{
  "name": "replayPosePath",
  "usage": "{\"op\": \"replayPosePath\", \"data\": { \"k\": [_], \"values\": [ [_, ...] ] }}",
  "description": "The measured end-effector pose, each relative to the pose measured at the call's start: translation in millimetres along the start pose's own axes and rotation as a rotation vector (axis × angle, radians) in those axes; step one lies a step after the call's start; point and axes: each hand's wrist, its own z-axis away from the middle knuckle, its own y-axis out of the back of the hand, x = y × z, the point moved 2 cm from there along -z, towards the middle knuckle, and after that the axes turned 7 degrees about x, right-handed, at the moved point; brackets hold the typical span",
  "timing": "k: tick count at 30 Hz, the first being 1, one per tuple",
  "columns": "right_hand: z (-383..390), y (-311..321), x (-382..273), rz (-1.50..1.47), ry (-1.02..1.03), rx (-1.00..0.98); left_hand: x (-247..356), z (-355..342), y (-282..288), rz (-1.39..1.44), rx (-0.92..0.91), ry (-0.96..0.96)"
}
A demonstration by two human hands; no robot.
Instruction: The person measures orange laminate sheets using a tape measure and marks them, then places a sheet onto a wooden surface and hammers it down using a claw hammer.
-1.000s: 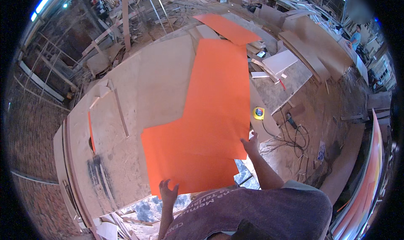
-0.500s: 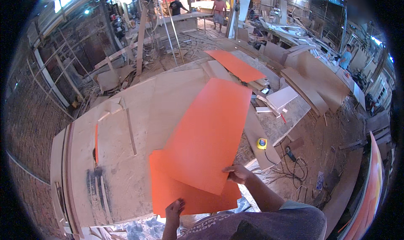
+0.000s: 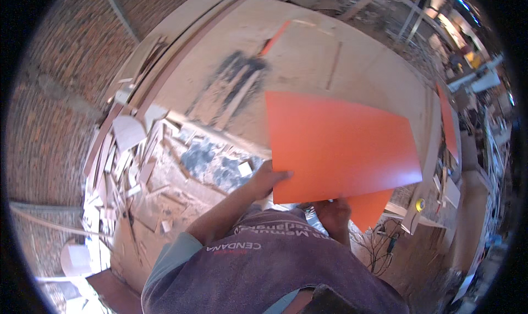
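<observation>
Orange sheet [image 3: 341, 149] up in the left hand [image 3: 268, 180], over the near edge of the tabletop [image 3: 366, 75].
The left hand pinches its left side, thumb on top. The right hand [image 3: 333, 214] is by its near edge, but I can't tell if it grips. Another orange piece [image 3: 371, 208] pokes out below. Picking up the sheet looks done; it is not yet laid flat.

Counted: two hands [image 3: 269, 180], three orange sheets [image 3: 341, 146] (one partly hidden beneath another), one orange strip [image 3: 275, 38], one yellow tape measure [image 3: 420, 205].
</observation>
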Motion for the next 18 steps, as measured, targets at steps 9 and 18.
{"op": "replayPosePath", "data": {
  "k": [9, 18],
  "values": [
    [-67.7, -13.9, 25.2, 0.132, 0.279, 0.285, 141.0, 90.7, 169.5, -0.042, 0.059, -0.065],
    [-273.2, -46.0, 118.5, 0.795, -0.202, 0.205, 173.7, 91.8, 294.9, 0.342, 0.344, -0.247]
  ]
}}
